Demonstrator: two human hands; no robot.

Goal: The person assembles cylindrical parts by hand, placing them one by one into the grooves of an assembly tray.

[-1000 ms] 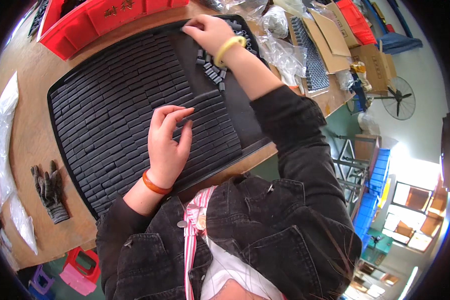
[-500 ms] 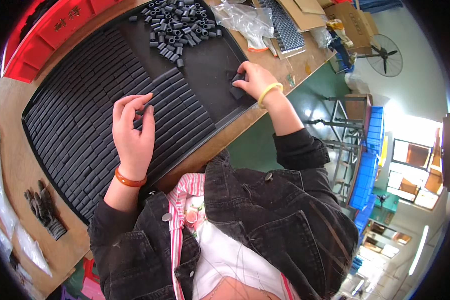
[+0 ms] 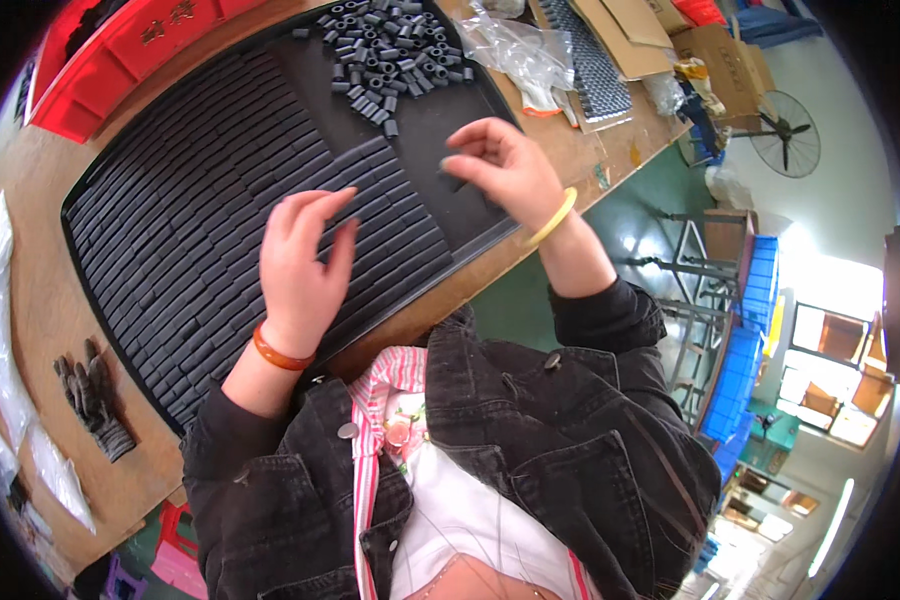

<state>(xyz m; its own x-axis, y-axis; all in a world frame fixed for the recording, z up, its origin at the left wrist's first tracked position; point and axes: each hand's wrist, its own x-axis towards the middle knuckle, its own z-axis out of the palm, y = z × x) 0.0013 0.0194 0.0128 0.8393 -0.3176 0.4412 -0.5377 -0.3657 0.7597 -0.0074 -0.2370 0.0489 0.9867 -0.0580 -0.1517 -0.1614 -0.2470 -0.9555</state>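
Observation:
A large black tray (image 3: 475, 250) holds short black tubes (image 3: 210, 190) laid on their sides in tight slanting rows. At its far end lies a loose pile of the same tubes (image 3: 390, 60), several showing their hollow ends. My left hand (image 3: 300, 255) hovers over the right part of the rows, thumb and fingers apart, with nothing visible between them. Over the bare strip of tray to the right is my right hand (image 3: 515, 175), its thumb and curled fingers separated. A small dark shape beneath its thumb is too unclear to name.
A red crate (image 3: 120, 70) stands at the far left. Left of the tray lie a dark knitted glove (image 3: 95, 405) and a long clear plastic wrap (image 3: 15, 330). Plastic bags (image 3: 520, 50) and cardboard (image 3: 620, 35) cover the table's far right. A fan (image 3: 785, 133) stands beyond.
My right hand has moved left and inward from the tray's right edge, its thumb and fingers parting. My left hand has shifted slightly right, and its thumb and forefinger look farther apart.

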